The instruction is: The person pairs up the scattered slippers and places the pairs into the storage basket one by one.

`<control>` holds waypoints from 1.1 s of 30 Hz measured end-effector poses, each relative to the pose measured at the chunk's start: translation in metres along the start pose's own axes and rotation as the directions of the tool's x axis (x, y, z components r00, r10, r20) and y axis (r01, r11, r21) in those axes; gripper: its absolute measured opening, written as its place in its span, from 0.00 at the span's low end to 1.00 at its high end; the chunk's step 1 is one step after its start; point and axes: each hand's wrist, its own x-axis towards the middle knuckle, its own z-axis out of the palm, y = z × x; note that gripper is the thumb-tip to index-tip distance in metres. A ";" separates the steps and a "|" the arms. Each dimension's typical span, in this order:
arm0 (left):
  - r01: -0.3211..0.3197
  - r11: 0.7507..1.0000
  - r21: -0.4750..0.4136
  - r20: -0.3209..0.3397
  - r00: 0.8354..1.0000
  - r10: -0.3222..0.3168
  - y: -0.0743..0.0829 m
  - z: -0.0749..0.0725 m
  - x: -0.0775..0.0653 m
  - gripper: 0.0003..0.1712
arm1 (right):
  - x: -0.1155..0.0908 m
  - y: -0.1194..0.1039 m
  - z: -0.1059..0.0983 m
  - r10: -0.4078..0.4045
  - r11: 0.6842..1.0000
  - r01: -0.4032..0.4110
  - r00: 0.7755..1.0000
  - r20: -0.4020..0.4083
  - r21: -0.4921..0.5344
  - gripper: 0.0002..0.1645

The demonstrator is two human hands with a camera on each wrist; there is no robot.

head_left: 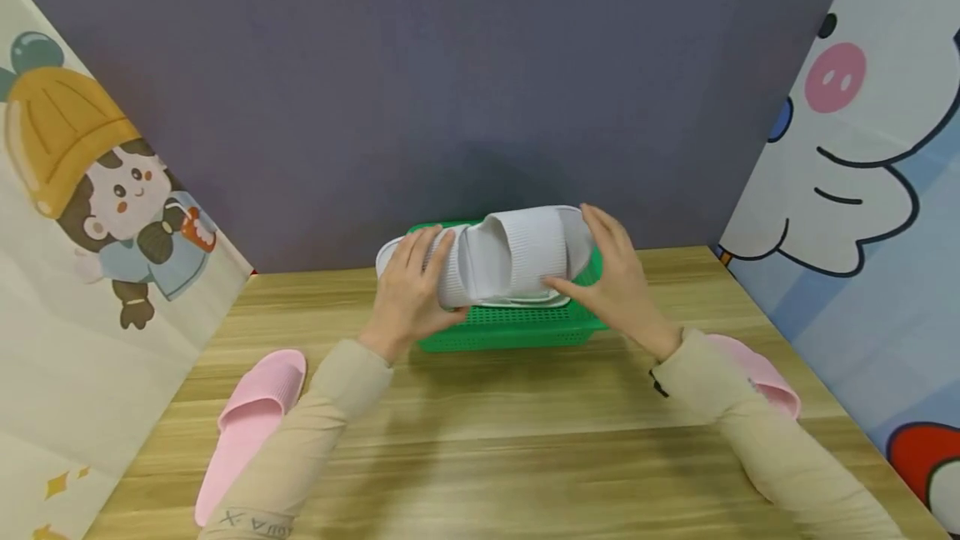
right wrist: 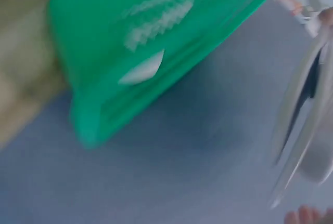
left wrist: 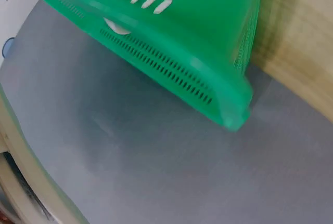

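Note:
White slippers with ribbed straps are held up over a green basket (head_left: 517,336). My left hand (head_left: 408,286) grips the left white slipper (head_left: 453,277) across its strap, fingers on top. With thumb and fingers apart around its strap, my right hand (head_left: 618,282) holds the right white slipper (head_left: 536,244). The two slippers overlap in the middle, toes pointing outward. In the right wrist view, the edges of white soles (right wrist: 299,146) lie side by side, blurred. White shows through the slots of the basket (left wrist: 171,31); what it belongs to is unclear.
One pink slipper (head_left: 251,423) lies on the wooden table (head_left: 480,473) at the left. Another pink slipper (head_left: 757,373) is at the right, partly behind my right sleeve. A grey wall (head_left: 480,90) rises behind the basket, with cartoon-printed panels on both sides.

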 end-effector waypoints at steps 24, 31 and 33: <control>-0.151 0.988 -0.021 0.021 0.988 0.152 0.004 -0.009 0.016 0.60 | 0.029 0.025 0.001 -0.418 0.884 0.451 0.880 0.224 -0.124 0.68; -0.185 0.983 -0.005 0.005 0.983 0.185 0.006 -0.008 0.018 0.60 | 0.025 0.025 0.004 -0.421 0.884 0.452 0.880 0.218 -0.119 0.67; -0.184 0.983 0.003 0.002 0.983 0.184 0.007 -0.007 0.018 0.60 | 0.024 0.025 0.005 -0.422 0.885 0.450 0.883 0.208 -0.116 0.67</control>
